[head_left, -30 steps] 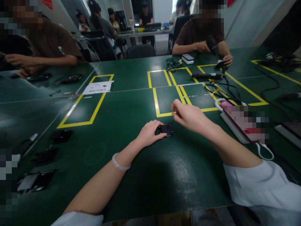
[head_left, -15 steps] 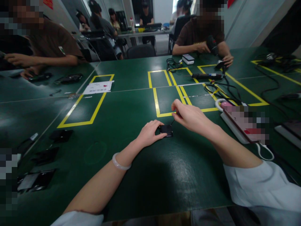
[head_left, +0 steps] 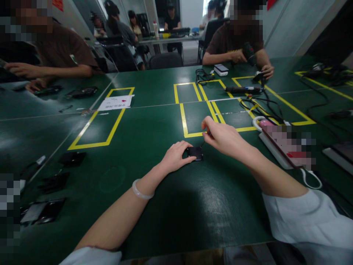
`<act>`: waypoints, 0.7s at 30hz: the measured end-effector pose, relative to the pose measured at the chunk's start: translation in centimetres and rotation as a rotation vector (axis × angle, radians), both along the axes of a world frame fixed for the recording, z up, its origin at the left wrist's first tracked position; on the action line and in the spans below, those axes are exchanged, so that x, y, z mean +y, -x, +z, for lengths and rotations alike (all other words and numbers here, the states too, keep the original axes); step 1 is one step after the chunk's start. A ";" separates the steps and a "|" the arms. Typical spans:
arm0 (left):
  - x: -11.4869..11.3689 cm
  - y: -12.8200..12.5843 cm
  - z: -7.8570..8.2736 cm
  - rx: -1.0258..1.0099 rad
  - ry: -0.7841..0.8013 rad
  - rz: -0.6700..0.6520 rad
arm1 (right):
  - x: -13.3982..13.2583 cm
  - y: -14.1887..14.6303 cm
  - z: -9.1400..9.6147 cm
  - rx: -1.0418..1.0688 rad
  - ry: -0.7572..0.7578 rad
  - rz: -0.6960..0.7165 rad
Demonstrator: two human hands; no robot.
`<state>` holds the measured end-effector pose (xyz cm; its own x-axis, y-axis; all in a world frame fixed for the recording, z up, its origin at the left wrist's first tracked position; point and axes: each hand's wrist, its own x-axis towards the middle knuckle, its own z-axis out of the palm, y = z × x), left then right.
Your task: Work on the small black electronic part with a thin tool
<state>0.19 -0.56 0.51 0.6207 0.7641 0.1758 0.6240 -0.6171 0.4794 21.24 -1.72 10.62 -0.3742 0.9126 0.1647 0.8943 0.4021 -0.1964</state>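
Note:
A small black rectangular part (head_left: 195, 152) lies on the green table (head_left: 154, 121). My left hand (head_left: 176, 156) grips its left side, thumb along the near edge and fingers at the far edge. My right hand (head_left: 222, 136) is closed around a small dark screwdriver (head_left: 204, 142), most of whose handle the fingers hide. Its thin shaft slants down to the part's far right corner; whether the tip touches a screw is too small to tell.
Several black parts (head_left: 72, 158) lie at the left. Yellow tape marks boxes, with a paper label (head_left: 116, 102) on one. To the right are a notebook-like item (head_left: 284, 143), a corded electric screwdriver (head_left: 242, 89) and cables. Across the table, a co-worker holds a drill (head_left: 249, 54).
Almost nothing differs. Both hands keep their places on the black part and the screwdriver; the view has shifted very slightly.

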 end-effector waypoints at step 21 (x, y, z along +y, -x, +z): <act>0.0 -0.2 0.2 -0.005 -0.008 0.008 | 0.0 -0.1 -0.4 0.022 -0.041 -0.047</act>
<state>0.41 -0.58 0.75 0.6139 0.7674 0.1847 0.6266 -0.6161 0.4773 21.31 -1.75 10.19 -0.3265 0.9216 0.2099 0.9082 0.3674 -0.2004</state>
